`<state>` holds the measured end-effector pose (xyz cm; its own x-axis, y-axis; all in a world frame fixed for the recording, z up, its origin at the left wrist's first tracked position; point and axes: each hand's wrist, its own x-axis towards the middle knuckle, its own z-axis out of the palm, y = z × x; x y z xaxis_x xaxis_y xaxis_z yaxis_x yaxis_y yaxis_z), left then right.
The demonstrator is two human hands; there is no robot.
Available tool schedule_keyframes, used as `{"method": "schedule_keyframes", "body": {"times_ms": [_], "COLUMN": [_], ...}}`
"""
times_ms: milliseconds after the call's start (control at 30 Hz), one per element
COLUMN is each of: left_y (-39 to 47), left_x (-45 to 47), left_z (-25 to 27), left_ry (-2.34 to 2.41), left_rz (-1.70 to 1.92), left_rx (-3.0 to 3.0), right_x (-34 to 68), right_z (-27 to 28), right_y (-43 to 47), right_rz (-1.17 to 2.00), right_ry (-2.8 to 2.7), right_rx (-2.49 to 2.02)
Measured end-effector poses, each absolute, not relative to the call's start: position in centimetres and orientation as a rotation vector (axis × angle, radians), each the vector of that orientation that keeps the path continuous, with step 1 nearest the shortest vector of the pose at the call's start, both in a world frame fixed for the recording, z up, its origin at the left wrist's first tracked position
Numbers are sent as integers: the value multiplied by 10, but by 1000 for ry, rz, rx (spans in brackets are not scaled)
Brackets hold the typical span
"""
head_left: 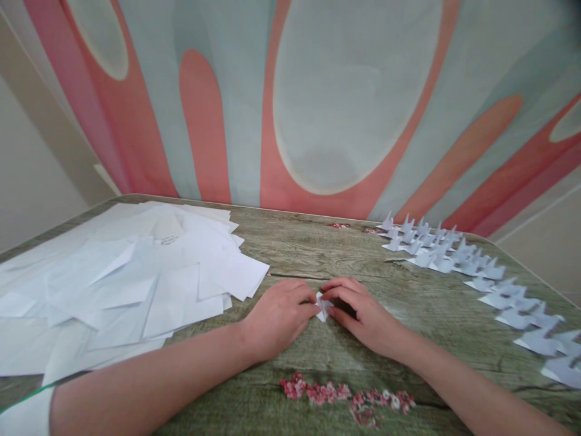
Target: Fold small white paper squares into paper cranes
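A small folded piece of white paper (pixel 323 307) lies near the middle of the table, between both hands. My left hand (pixel 282 312) pinches its left side with thumb and fingertips. On the opposite side, my right hand (pixel 356 309) has its fingers curled over the upper and right edges, thumb against the paper. Fingertips hide parts of the folds. To the left spreads a large loose pile of white paper sheets (pixel 181 297). Rows of folded white paper figures (pixel 467 257) with upright points stand on the right.
The wood-patterned table (pixel 290 242) carries a printed pink flower design (pixel 327 392) near its front. Behind its far edge rises a pink and grey patterned backdrop (pixel 245 121).
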<state>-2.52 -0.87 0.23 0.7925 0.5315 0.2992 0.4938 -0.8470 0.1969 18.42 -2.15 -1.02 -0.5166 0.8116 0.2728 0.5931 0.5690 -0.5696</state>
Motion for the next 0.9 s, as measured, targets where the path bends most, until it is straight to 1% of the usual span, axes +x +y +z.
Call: {"method": "schedule_keyframes", "body": {"times_ms": [267, 500, 900], "left_y": [-18, -24, -13], "left_x": [-24, -26, -46], "left_z": [6, 15, 26], "left_ry": [786, 687, 497], "left_rz": [368, 196, 76], "left_rx": [3001, 3119, 3088], "right_x": [187, 183, 185], "right_z": [-12, -15, -8], "right_y": [-20, -22, -21], "right_rz": [725, 714, 824], "right_ry": [-2188, -2183, -2204], "right_rx": [-1144, -1192, -1207]}}
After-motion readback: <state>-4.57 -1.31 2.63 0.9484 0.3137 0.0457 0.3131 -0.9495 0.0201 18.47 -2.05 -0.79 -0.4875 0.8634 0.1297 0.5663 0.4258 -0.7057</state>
